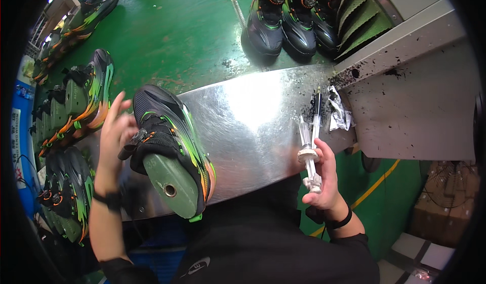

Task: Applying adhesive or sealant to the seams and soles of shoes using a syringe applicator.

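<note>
A black sneaker (pixel 171 117) with green and orange sides lies at the left of the metal worktop, toe pointing away from me. A green shoe last (pixel 174 185) fills its opening. Beside the sneaker's left flank is my left hand (pixel 120 124), its fingers apart and slightly blurred; whether they touch the upper I cannot tell. My right hand (pixel 326 178) is closed round a clear syringe (pixel 307 155) with a whitish collar and plunger end, its tip pointing away from me over the worktop's right side.
The metal worktop (pixel 243 147) carries a dark-and-white pen-like tool (pixel 317 113) and crumpled white paper (pixel 338 111) at its right. Several sneakers (pixel 76 99) stand along the left, others (pixel 267 28) at the far right. A grey machine housing (pixel 415 102) with green flaps bounds the right.
</note>
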Tool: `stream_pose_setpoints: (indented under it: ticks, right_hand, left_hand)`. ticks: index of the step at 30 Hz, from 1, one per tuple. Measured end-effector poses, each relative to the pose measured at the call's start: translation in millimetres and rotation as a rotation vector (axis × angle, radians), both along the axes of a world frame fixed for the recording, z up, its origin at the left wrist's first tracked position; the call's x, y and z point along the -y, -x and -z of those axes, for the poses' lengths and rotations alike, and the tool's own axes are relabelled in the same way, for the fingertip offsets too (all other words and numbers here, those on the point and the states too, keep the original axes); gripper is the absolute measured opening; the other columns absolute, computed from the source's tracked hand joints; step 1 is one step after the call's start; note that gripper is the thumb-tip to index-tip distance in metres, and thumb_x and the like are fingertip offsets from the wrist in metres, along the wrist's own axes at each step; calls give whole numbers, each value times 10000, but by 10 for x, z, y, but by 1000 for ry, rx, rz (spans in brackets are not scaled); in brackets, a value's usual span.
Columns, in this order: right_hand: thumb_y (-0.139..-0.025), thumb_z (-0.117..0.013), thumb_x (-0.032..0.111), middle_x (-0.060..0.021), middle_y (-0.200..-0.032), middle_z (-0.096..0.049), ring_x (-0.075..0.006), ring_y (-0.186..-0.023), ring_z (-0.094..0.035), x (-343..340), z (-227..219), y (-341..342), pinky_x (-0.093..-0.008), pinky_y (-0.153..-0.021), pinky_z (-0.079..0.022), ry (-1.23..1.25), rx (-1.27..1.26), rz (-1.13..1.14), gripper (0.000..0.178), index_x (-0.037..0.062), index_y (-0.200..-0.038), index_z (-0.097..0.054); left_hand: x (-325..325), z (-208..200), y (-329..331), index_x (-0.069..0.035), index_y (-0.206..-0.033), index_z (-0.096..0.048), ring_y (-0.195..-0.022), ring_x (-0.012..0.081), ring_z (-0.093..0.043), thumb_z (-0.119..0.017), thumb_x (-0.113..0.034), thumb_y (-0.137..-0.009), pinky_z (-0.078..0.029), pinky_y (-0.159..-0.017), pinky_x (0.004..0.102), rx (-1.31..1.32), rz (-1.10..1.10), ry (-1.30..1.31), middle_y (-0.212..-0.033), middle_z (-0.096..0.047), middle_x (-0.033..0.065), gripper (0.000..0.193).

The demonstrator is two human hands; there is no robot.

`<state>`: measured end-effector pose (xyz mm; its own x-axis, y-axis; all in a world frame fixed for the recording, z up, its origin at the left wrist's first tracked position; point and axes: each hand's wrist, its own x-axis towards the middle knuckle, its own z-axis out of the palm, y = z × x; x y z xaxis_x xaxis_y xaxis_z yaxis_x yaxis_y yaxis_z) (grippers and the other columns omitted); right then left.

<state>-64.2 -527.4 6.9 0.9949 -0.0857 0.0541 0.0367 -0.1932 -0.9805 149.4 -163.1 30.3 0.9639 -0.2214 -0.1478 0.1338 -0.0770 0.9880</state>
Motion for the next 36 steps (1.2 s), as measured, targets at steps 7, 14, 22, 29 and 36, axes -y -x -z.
stream_pose_setpoints:
  ticks: [7,14,22,29,36]
  right_hand:
    - [-636,-801,585,-176,-1168,-549,-234,-1066,-564,-71,-203,42,-326,-900,-434,268,-26,-145,1041,-50,-1355,-398]
    - [-621,-735,707,-154,-1026,-539,-218,-930,-518,-533,-317,-390,-314,-809,-422,-674,140,-476,1069,-29,-1320,-400]
    - [-700,-637,749,-188,-1075,-579,-221,-927,-458,-1029,-274,-933,-334,-815,-369,-942,138,-682,981,-12,-1289,-448]
    - [-690,-635,759,-168,-1068,-588,-216,-943,-453,-1162,-217,-1043,-331,-824,-340,-972,94,-686,984,-16,-1274,-476]
    - [-673,-683,726,-144,-1079,-571,-216,-967,-463,-1197,-171,-1071,-308,-811,-352,-983,61,-700,1007,-45,-1285,-470]
  left_hand:
    - [131,163,-320,20,-1105,-471,-807,141,-593,-608,-182,-871,-497,-757,271,-31,105,-50,-954,-589,80,338]
    - [11,-63,239,19,-1199,-434,-945,224,-617,-728,-313,-725,-506,-862,333,1,-93,496,-1030,-585,135,650]
    - [-183,196,240,4,-1210,-416,-954,233,-607,-754,-375,-656,-506,-858,353,-88,-146,572,-1058,-569,135,752]
    - [-223,137,270,-1,-1200,-406,-933,230,-603,-775,-417,-620,-510,-836,353,-53,-198,473,-1041,-570,136,804]
    - [-276,160,263,-40,-1301,-345,-1038,248,-558,-783,-478,-638,-469,-933,375,-67,-90,432,-1131,-512,118,907]
